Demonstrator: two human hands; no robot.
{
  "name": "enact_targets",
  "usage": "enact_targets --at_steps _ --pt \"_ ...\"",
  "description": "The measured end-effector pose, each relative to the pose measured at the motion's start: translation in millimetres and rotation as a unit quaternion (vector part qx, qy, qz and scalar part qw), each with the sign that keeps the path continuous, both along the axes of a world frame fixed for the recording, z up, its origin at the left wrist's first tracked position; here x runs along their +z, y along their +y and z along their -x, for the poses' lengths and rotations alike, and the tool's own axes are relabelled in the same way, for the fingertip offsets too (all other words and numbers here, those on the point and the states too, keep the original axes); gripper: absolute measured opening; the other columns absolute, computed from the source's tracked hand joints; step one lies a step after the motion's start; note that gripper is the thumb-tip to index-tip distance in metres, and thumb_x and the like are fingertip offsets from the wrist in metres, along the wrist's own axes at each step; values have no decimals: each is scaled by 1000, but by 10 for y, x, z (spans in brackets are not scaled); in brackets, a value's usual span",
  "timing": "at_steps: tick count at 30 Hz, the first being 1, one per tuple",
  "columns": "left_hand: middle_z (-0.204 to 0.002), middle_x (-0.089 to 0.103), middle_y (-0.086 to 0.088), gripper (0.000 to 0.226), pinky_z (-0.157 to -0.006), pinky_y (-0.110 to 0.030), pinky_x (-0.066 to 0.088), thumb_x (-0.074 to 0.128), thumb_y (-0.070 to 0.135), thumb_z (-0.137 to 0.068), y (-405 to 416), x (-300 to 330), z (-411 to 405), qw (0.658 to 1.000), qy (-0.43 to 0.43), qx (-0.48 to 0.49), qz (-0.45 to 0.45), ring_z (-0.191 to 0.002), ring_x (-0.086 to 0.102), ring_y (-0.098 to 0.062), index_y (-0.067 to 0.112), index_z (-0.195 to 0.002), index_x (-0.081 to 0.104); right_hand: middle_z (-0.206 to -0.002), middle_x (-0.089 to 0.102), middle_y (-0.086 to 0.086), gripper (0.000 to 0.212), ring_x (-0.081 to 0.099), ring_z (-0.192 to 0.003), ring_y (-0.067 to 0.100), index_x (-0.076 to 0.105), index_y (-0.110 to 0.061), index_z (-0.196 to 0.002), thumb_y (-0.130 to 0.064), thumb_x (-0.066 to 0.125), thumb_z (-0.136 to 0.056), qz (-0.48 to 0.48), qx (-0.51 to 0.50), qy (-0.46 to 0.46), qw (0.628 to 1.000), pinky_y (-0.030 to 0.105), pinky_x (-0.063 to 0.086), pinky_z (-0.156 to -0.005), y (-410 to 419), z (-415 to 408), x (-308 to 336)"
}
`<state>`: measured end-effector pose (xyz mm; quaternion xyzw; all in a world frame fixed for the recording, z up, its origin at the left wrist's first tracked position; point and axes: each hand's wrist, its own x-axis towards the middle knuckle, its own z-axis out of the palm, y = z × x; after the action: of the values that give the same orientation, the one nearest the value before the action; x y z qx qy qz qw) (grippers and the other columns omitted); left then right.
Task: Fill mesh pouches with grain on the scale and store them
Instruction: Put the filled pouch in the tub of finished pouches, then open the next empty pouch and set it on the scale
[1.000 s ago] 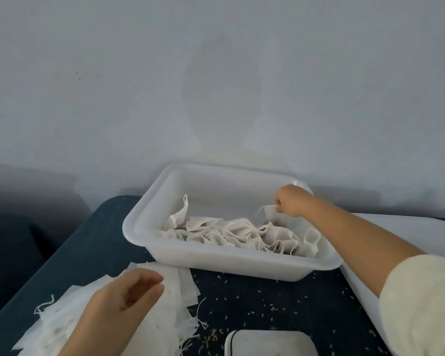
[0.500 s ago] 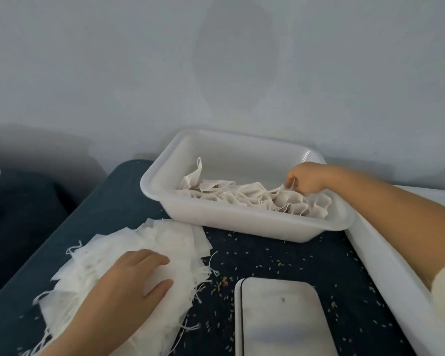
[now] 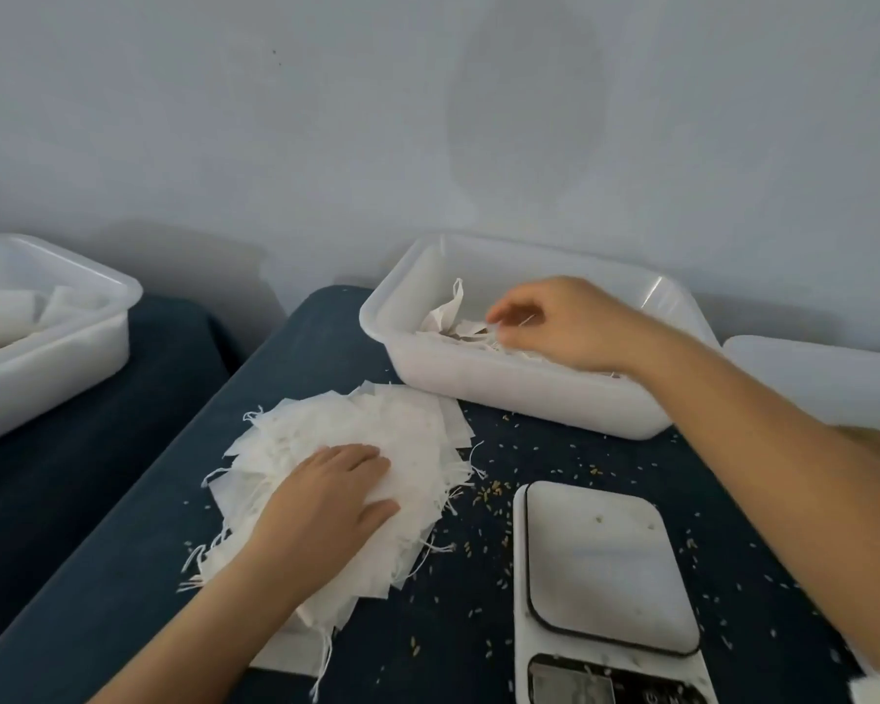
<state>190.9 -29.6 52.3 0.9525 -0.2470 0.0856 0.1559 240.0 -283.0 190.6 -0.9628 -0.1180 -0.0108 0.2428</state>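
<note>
Our left hand [image 3: 334,492] lies flat on the stack of empty mesh pouches [image 3: 356,459], fingers straight and pressing down, gripping nothing. The stack sits on the dark blue table [image 3: 123,576], left of the scale [image 3: 605,576]. Our right hand [image 3: 562,322] reaches into the white tub [image 3: 478,378] beyond the scale, fingers loosely curled just above the filled pouches [image 3: 453,322] lying inside; we cannot tell whether it has hold of one. Loose grain [image 3: 489,492] is scattered over the table around the scale, whose platform carries only a few kernels. A second white tub [image 3: 47,348] stands far left, and another tub [image 3: 824,378] at right.
</note>
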Motion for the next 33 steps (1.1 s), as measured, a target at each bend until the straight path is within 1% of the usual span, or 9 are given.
enact_targets --at_steps 2,4,6,12,17,21,25,28,33 --pt "-146 37 9 63 -107 -20 21 45 61 -86 36 14 28 1000 24 4 17 -134 31 -11 24 -137 44 -103 66 -12 22 59 -93 3 68 -26 -109 -27 64 -88 17 45 44 998 12 42 -82 255 182 -175" --pt "-153 22 9 90 -111 -20 11 41 77 -72 110 -2 61 998 64 1 3 -141 13 -9 24 -144 34 -107 66 -11 25 59 -92 1 67 -25 -112 -29 65 -87 6 68 105 992 14 43 -85 450 306 -375" --pt "-156 11 10 98 -112 -22 6 44 80 -69 185 -22 90 996 79 -8 -28 -142 2 -7 25 -147 24 -111 64 -7 36 59 -84 -1 63 -21 -121 -30 67 -87 -28 64 168 983 13 44 -78 612 385 -557" --pt "-149 34 6 54 -110 -23 19 48 48 -92 234 17 184 1000 20 -12 21 -139 25 -11 24 -140 41 -124 55 2 66 63 -92 18 44 -15 -140 -33 72 -83 -94 0 268 959 25 52 -80 932 441 -874" --pt "-142 45 3 38 -104 -20 24 44 37 -97 240 19 218 998 14 -12 68 -134 33 -13 21 -130 55 -119 58 -4 59 57 -108 14 55 -17 -130 -38 75 -78 -199 -58 249 946 29 50 -92 979 475 -931" --pt "-141 46 0 38 -106 -23 25 41 32 -98 212 31 258 995 -4 3 96 -133 35 -18 20 -133 52 -109 57 -4 50 58 -94 10 58 -22 -119 -46 73 -78 -215 -94 202 951 21 47 -72 991 516 -891" --pt "-136 51 -3 37 -100 -24 31 42 29 -98 186 85 285 989 -13 24 146 -126 44 -20 17 -130 56 -98 62 -9 37 59 -90 7 66 -23 -102 -52 68 -79 -194 -82 143 967 20 46 -71 974 551 -837" --pt "-127 57 2 35 -93 -14 31 43 28 -98 169 159 280 981 -20 20 192 -117 50 -14 13 -124 60 -81 67 -8 18 65 -72 2 68 -23 -86 -41 69 -83 -282 -59 183 940 17 49 -63 957 562 -755" --pt "-115 54 17 34 -84 2 27 51 35 -93 141 253 246 962 7 7 274 -105 49 0 21 -123 60 -77 67 -2 5 66 -63 4 63 -17 -85 -14 66 -88 -373 -58 201 904 16 50 -57 948 535 -659"
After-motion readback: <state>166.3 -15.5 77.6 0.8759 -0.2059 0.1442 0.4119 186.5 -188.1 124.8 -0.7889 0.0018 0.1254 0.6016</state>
